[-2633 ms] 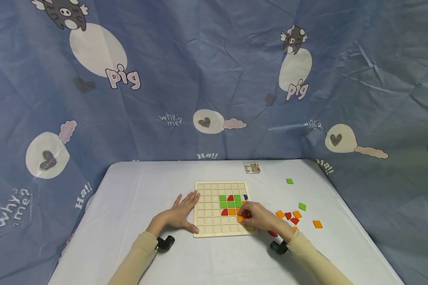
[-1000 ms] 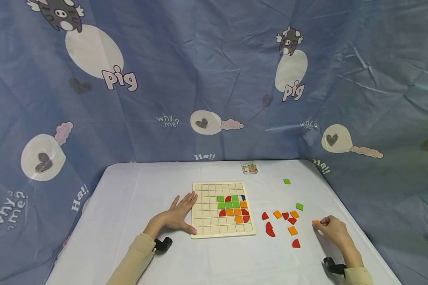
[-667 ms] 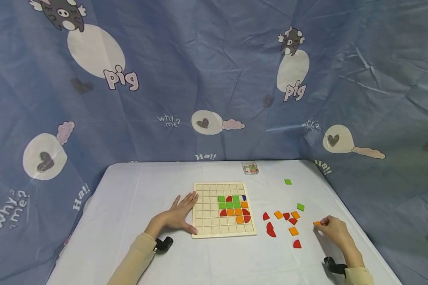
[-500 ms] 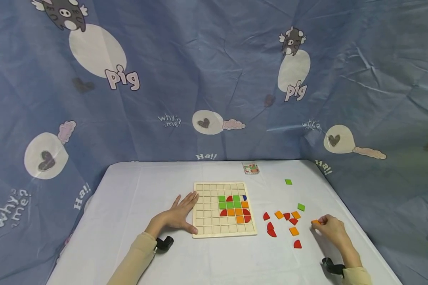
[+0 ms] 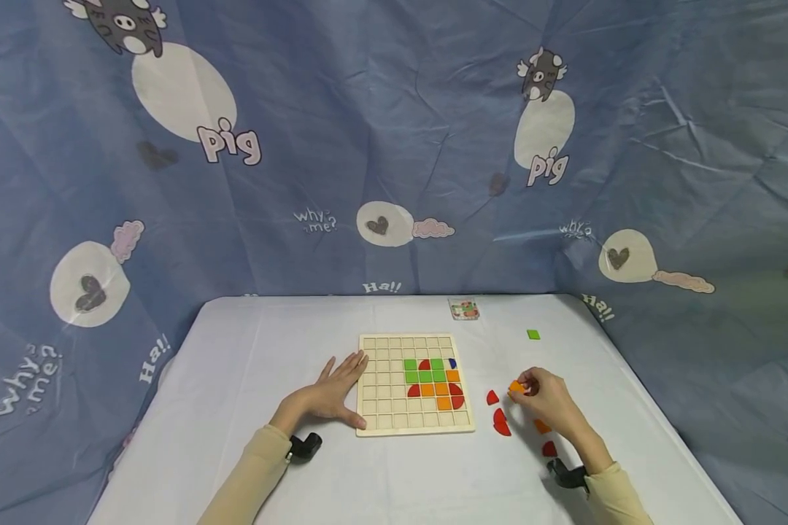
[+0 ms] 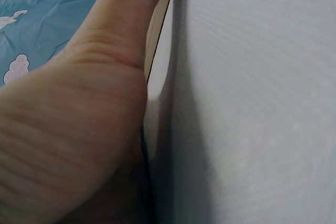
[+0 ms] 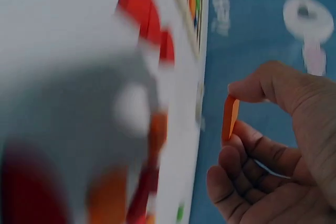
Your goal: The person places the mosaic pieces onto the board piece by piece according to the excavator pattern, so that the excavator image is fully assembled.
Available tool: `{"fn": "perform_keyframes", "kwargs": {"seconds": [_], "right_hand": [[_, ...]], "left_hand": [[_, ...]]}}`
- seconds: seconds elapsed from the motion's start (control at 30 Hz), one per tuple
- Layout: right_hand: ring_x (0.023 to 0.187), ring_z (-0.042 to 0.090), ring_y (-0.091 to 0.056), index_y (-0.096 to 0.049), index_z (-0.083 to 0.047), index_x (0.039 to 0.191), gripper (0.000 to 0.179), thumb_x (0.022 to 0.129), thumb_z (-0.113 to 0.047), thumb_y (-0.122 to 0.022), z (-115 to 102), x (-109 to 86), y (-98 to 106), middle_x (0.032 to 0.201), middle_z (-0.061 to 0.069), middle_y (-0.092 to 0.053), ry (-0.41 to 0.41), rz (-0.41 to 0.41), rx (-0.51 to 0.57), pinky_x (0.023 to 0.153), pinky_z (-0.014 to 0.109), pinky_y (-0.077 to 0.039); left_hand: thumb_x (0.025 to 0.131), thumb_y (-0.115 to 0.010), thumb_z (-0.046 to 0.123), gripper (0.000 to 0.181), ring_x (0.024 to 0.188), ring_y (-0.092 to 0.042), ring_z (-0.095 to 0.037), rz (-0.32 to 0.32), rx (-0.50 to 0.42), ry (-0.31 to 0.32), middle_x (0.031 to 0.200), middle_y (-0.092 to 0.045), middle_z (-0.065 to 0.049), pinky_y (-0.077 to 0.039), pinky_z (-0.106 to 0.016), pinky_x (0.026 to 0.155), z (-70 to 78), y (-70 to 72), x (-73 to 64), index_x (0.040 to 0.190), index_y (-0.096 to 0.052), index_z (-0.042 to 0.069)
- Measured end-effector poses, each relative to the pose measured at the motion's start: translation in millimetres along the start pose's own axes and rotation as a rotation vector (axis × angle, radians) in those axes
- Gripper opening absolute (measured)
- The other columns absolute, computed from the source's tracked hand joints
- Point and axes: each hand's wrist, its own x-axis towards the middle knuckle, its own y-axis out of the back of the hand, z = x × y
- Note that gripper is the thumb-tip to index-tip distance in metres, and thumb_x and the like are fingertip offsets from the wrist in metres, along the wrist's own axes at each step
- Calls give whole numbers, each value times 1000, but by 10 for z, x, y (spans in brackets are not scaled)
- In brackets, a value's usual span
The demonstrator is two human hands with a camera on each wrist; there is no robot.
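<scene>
An orange square tile [image 7: 230, 117] is pinched between the thumb and fingertips of my right hand [image 5: 553, 401]. That hand is above the loose tiles right of the board, and it hides some of them in the head view. My left hand [image 5: 331, 390] lies with fingers spread along the left edge of the wooden grid board [image 5: 381, 408], touching its rim. Green, orange and red tiles and one blue piece [image 5: 452, 363] form a patch on the board's right side. In the left wrist view, the thumb side of the left hand meets the board's edge [image 6: 157, 30].
Red quarter-round pieces [image 5: 501, 423] lie between the board and my right hand. Another red piece [image 5: 549, 448] and an orange tile [image 5: 542, 426] are beneath the right wrist. A green tile [image 5: 533, 335] lies farther back. Near the back edge stands a small clear box with a picture [image 5: 464, 309].
From the board, my right hand went to the far right and took an orange tile. It has since carried that tile leftward over the loose pieces. My left hand stays put.
</scene>
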Motion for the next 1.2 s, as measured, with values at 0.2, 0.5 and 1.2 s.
{"fn": "perform_keyframes", "kwargs": {"seconds": [0.2, 0.5, 1.2], "right_hand": [[73, 13, -52, -64, -9, 93, 25, 75, -15, -80, -464, 111, -349, 84, 1, -59, 149, -102, 31, 59, 19, -44], [75, 5, -50, -66, -11, 91, 23, 76, -19, -81, -869, 165, -778, 86, -6, -57, 426, -231, -23, 64, 18, -46], [83, 9, -54, -69, -11, 93, 16, 80, -15, -78, -1015, 314, -859, 91, -3, -64, 459, -380, -99, 72, 24, -49]], "left_hand": [[62, -69, 77, 133, 151, 4, -27, -6, -5, -7, 164, 3, -8, 9, -56, 119, 24, 11, 5, 156, -4, 9], [62, -70, 76, 133, 151, 3, -28, -5, 1, -9, 164, 2, -10, 8, -56, 119, 39, 26, -2, 156, -4, 8], [62, -71, 75, 133, 151, 3, -29, -8, -10, -9, 164, 3, -10, 8, -56, 119, 50, 56, -26, 156, -4, 7]]}}
